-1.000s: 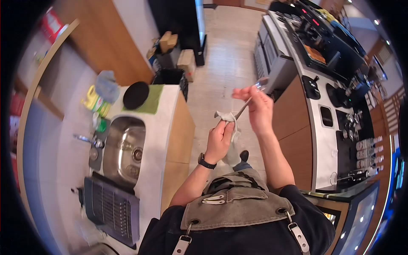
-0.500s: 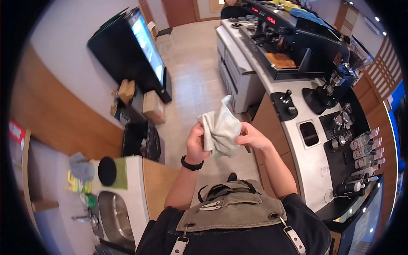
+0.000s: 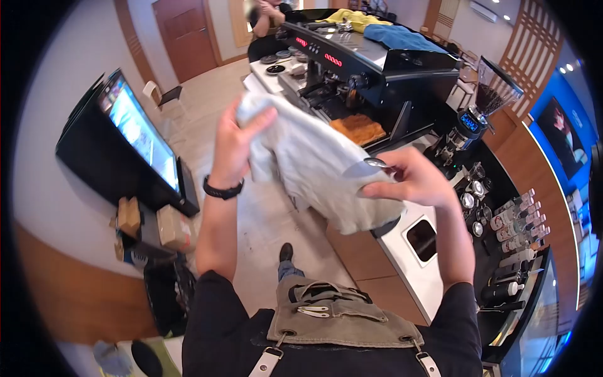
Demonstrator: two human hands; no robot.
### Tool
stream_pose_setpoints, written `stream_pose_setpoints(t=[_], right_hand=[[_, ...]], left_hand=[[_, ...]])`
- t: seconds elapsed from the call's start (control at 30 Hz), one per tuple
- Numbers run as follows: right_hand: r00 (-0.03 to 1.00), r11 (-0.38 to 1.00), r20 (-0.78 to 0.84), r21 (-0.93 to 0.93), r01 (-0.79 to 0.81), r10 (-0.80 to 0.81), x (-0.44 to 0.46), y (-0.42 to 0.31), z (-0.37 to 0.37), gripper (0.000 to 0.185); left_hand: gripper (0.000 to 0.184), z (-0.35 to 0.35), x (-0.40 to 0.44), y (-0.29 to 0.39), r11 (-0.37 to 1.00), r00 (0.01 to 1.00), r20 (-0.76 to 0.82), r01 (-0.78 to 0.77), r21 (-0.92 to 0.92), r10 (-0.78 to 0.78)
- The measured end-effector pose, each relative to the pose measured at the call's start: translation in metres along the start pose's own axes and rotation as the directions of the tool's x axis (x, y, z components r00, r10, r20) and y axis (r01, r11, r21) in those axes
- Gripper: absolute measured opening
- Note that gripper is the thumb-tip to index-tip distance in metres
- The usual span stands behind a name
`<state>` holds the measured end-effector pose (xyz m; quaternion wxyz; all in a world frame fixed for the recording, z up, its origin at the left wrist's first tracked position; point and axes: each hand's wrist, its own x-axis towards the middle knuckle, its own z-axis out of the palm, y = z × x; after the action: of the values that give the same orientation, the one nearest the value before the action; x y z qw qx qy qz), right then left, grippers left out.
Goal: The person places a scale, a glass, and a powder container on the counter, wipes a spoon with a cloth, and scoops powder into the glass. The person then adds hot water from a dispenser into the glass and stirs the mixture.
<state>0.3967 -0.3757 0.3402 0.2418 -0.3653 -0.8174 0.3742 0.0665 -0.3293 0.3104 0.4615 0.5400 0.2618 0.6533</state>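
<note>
A pale grey-white cloth hangs stretched out in front of me. My left hand is closed on its upper left corner, thumb over the fabric. My right hand is closed around a small shiny metal spoon, whose rounded end sticks out past the fingers. The right thumb lies against the cloth's right side; whether it also pinches the fabric I cannot tell. Behind the cloth stands the black espresso machine, with an orange-brown cloth on its drip tray.
To the right runs the white counter with a dark rectangular opening, a coffee grinder and several bottles. A glass-front fridge and cardboard boxes stand left. Another person is behind the machine.
The bunched cloth is now spread out between my hands, which have moved apart. The spoon's end now shows at my right hand. My view has turned toward the espresso machine, and another person appears behind it.
</note>
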Motion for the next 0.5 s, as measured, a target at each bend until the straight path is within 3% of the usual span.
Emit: stream_pose_setpoints(t=[0.03,0.13,0.17,0.23,0.33,0.37,0.43,0.5], right_hand=[[0.999,0.999,0.026,0.012,-0.048,0.048,0.009,-0.004,-0.02,0.027],[0.984,0.99,-0.165,-0.129,0.052,-0.073,0.048,-0.009,-0.071,0.014],[0.971,1.0,-0.24,-0.012,-0.005,0.002,0.063,-0.015,-0.082,0.012],[0.92,0.997,-0.393,-0.065,-0.039,0.01,0.099,-0.018,-0.117,0.013],[0.799,0.953,-0.598,-0.275,-0.127,-0.066,0.161,-0.006,-0.177,0.022],[0.75,0.914,-0.661,-0.321,-0.25,-0.027,0.177,0.003,-0.204,0.026],[0.69,0.887,-0.715,-0.384,-0.254,-0.112,0.206,0.018,-0.243,0.029],[0.647,0.857,-0.755,-0.402,-0.322,-0.111,0.221,0.032,-0.279,0.03]], left_hand=[[0.025,-0.004,0.032,0.001,0.998,0.998,0.006,-0.056,0.014,0.056],[0.025,-0.007,0.129,0.006,0.994,0.995,0.087,-0.042,-0.105,0.052],[0.026,-0.013,0.166,-0.001,0.992,0.987,0.128,-0.079,-0.101,0.092],[0.027,-0.024,0.245,-0.015,0.984,0.963,0.213,-0.145,-0.105,0.165],[0.031,-0.018,0.364,-0.04,0.993,0.94,0.321,-0.119,0.001,0.112],[0.032,-0.013,0.403,-0.051,0.992,0.935,0.342,-0.117,0.049,0.094],[0.034,0.011,0.471,-0.079,0.995,0.921,0.38,-0.098,0.0,0.09],[0.028,0.028,0.535,-0.115,0.981,0.856,0.484,-0.191,-0.031,0.182]])
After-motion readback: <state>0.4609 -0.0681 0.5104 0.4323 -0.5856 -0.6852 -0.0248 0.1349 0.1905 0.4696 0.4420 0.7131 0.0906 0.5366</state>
